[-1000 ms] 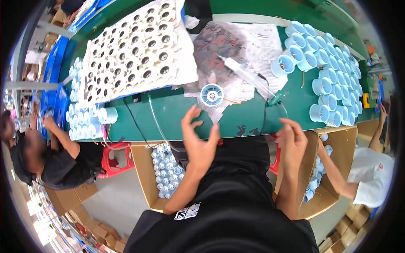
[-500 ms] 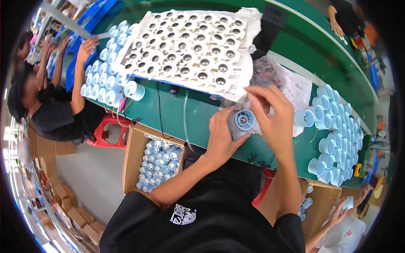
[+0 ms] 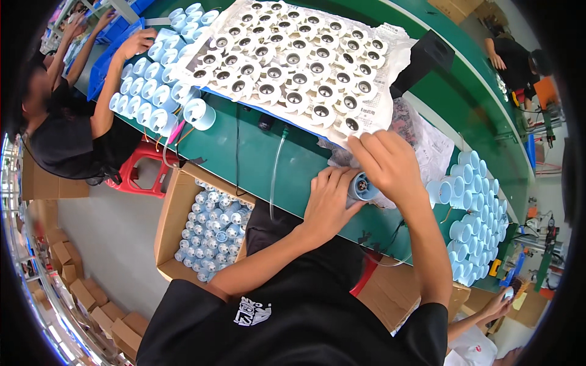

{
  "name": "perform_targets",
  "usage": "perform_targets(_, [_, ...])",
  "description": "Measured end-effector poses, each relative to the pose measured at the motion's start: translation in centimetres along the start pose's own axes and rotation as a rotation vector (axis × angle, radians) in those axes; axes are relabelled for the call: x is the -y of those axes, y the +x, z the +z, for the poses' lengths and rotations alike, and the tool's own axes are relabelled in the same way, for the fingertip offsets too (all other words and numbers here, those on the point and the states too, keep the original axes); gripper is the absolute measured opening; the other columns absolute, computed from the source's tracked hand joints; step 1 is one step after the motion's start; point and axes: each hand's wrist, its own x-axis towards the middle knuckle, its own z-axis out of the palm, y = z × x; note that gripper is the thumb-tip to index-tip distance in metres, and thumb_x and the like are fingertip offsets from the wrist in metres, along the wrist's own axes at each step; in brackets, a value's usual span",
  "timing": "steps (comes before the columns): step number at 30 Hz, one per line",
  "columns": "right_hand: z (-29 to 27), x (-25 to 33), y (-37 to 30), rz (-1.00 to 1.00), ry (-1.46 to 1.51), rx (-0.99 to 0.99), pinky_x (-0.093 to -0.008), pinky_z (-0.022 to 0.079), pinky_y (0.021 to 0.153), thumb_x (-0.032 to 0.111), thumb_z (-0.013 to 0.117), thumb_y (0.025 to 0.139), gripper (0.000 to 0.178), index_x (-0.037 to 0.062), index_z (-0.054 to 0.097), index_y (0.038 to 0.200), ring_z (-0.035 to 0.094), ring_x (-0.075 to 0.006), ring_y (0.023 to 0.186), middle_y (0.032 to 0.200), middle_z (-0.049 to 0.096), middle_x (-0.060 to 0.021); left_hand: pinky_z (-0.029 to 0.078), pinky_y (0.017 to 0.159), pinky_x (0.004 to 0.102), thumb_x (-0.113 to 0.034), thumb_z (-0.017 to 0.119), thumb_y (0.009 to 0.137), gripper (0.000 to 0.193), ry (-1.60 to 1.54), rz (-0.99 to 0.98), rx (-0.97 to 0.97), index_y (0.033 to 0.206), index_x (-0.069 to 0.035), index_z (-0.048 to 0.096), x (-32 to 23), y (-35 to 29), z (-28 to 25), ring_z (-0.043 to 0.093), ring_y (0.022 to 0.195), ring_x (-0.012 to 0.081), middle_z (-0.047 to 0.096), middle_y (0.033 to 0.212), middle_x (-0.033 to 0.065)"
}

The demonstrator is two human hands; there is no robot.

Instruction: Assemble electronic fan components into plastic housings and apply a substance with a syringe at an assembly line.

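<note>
Near the front edge of the green bench, my left hand is wrapped round a light blue cylindrical housing. The housing leans to the right, and its open end shows dark and metallic parts inside. My right hand is just above it with the fingers curled together. Its fingertips are close to the near right corner of a paper-lined tray; the thumb and anything it pinches are hidden. Rows of white round parts with dark centres cover that tray.
Light blue housings stand in groups at right and left. A carton of similar parts sits below the bench. A clear tube and black cable cross the bench edge. A co-worker's hand reaches in at left.
The whole view has shifted. My right hand has moved closer to the housing, its fingers now bent more together. The housing, earlier facing upward, has tipped to the right in my left hand.
</note>
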Motion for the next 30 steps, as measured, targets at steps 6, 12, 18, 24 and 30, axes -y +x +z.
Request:
perform_targets(6, [-1.8,1.8,-1.9,0.462,0.347,-0.298,-0.0302,0.050,0.061,-0.003,0.071,0.071,0.022,-0.0010,0.066,0.093,0.062,-0.0245,0.071,0.081,0.063,-0.0105,0.035,0.095,0.0432,-0.016,0.078,0.073,0.057,-0.072,-0.056,0.018,0.122,-0.007,0.052,0.1,0.2,-0.7,0.048,0.118,0.0299,0.058,0.119,0.0085])
perform_targets(12, [-1.1,7.2,-8.3,1.561,1.261,-0.408,-0.0209,0.046,0.058,0.006,0.067,0.089,0.011,-0.0026,0.062,0.094,0.056,-0.0072,0.064,0.078,0.064,-0.0045,0.035,0.092,0.0407,-0.012,0.081,0.069,0.063,-0.042,-0.019,0.038,0.125,-0.005,0.051,0.0,0.5,-0.4,0.050,0.116,0.0273,0.059,0.120,0.0088])
perform_targets(18, [-0.3,6.9,-8.3,1.433,0.936,-0.107,-0.0253,0.044,0.057,0.008,0.067,0.089,0.013,-0.0023,0.062,0.096,0.055,-0.0091,0.063,0.077,0.062,-0.0056,0.035,0.091,0.0407,-0.014,0.080,0.070,0.063,-0.019,-0.004,0.031,0.125,-0.004,0.051,0.3,0.2,-0.1,0.051,0.115,0.0276,0.060,0.119,0.0091])
perform_targets(24, [-1.3,6.1,-6.0,1.223,0.627,0.095,-0.0305,0.044,0.057,0.006,0.066,0.088,0.010,-0.0018,0.061,0.092,0.054,-0.0145,0.061,0.076,0.058,-0.0083,0.035,0.091,0.0404,-0.014,0.080,0.071,0.062,-0.012,-0.008,0.029,0.125,-0.005,0.052,0.2,0.0,-0.3,0.051,0.115,0.0273,0.060,0.118,0.0090])
perform_targets(30, [-1.4,6.1,-7.7,1.232,0.734,-0.078,-0.0305,0.044,0.057,0.004,0.067,0.085,0.006,0.0005,0.063,0.089,0.055,-0.0191,0.063,0.077,0.055,-0.0082,0.035,0.091,0.0402,-0.014,0.081,0.070,0.064,-0.011,0.000,0.035,0.126,-0.005,0.052,0.0,0.1,-0.2,0.050,0.116,0.0270,0.060,0.119,0.0088])
